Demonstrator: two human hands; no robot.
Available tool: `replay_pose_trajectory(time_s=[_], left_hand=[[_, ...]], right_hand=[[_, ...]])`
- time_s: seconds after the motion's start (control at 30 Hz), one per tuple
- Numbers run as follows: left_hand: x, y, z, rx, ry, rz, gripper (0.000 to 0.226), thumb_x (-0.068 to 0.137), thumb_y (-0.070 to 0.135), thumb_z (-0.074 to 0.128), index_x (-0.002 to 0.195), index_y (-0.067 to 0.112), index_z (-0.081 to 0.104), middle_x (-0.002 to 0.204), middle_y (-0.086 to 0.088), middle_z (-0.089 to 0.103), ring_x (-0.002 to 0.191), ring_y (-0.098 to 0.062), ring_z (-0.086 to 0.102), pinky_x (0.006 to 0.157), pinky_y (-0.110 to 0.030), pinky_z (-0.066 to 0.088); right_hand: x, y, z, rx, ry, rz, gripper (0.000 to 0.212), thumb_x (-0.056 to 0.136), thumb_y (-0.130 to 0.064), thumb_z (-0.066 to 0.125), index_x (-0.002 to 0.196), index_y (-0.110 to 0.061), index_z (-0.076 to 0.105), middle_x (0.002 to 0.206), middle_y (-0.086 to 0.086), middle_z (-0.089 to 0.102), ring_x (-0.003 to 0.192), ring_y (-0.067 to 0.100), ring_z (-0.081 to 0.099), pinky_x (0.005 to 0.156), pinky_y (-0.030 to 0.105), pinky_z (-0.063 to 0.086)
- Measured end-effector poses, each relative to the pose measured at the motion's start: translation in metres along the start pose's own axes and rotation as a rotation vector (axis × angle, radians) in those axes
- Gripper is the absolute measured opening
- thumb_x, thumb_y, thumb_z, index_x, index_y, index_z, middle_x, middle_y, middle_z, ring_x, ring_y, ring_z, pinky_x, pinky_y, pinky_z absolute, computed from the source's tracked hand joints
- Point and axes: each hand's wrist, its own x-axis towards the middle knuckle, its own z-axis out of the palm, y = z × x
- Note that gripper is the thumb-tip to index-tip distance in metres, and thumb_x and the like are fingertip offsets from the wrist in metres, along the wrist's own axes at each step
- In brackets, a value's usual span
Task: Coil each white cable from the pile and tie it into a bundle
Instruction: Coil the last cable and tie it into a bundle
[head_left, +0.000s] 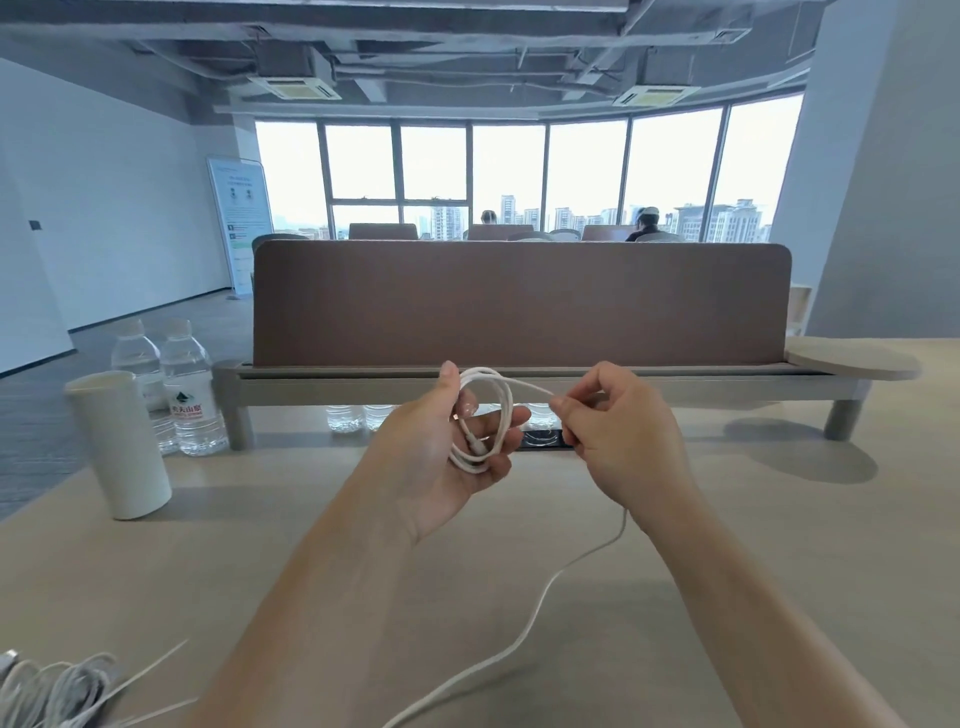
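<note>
- The white cable (470, 464) is partly coiled: several loops hang together in the left hand (441, 452), raised above the table (753, 545) and in front of the desk divider (519, 306).
- The coil's long axis runs from the thumb at the top down to the curled fingers at the bottom. A connector end appears to lie inside the loops.
- Left hand state: palm up, with the thumb and fingers curled round the loops and gripping them.
- One strand leaves the top of the coil and runs roughly level to the right hand (618, 436), just beside the coil.
- Right hand state: thumb and forefinger fingertips (563, 410) pinch that strand; the other fingers are curled in.
- The free tail (540, 597) emerges below the right wrist and trails across the table to the near edge. By this judgement, much of the cable is still uncoiled.
- Governing relation: the slack lies on the right-hand side of the coil, so the right hand is the one placed to feed the following loop.
- The cable pile (47, 691) lies at the near left, well apart from both hands.
</note>
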Motion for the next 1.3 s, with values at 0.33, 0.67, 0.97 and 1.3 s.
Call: replay_pose_trajectory(time_s=[0.33,0.67,0.97,1.3], left_hand=[[-0.004,0.001,0.000,0.111,-0.065,-0.071,0.046,0.106,0.048,0.035,0.075,0.015,0.044,0.104,-0.027,0.073,0.071,-0.029,0.064,0.057,-0.028,0.045],[0.004,-0.002,0.001,0.077,0.049,0.044,0.049,0.107,0.046,0.035,0.068,0.016,0.041,0.103,-0.026,0.074,0.084,-0.034,0.070,0.062,-0.031,0.045],[0.008,-0.007,0.001,0.023,0.055,0.027,0.051,0.108,0.045,0.031,0.068,0.015,0.041,0.103,-0.025,0.074,0.093,-0.035,0.065,0.091,-0.042,0.050],[0.012,-0.004,-0.003,-0.186,0.251,0.071,0.049,0.108,0.043,0.035,0.072,0.011,0.046,0.096,-0.027,0.063,0.093,-0.042,0.069,0.094,-0.058,0.054]], right_hand=[[-0.005,-0.005,-0.001,-0.122,0.094,-0.058,0.027,0.094,-0.027,0.065,0.070,-0.019,0.055,0.055,-0.004,0.055,0.050,0.012,0.042,0.048,0.029,0.034],[-0.011,-0.013,0.004,-0.217,-0.154,-0.097,0.021,0.094,-0.020,0.058,0.081,-0.027,0.073,0.061,-0.014,0.064,0.046,0.008,0.043,0.053,0.028,0.038],[-0.017,-0.012,0.014,-0.254,-0.188,-0.122,0.020,0.093,-0.021,0.063,0.074,-0.023,0.058,0.093,-0.006,0.074,0.082,0.018,0.066,0.074,0.039,0.055],[-0.021,-0.012,0.016,-0.284,-0.434,-0.083,0.017,0.094,-0.014,0.061,0.101,-0.030,0.061,0.071,-0.006,0.067,0.058,0.004,0.063,0.063,0.024,0.051]])
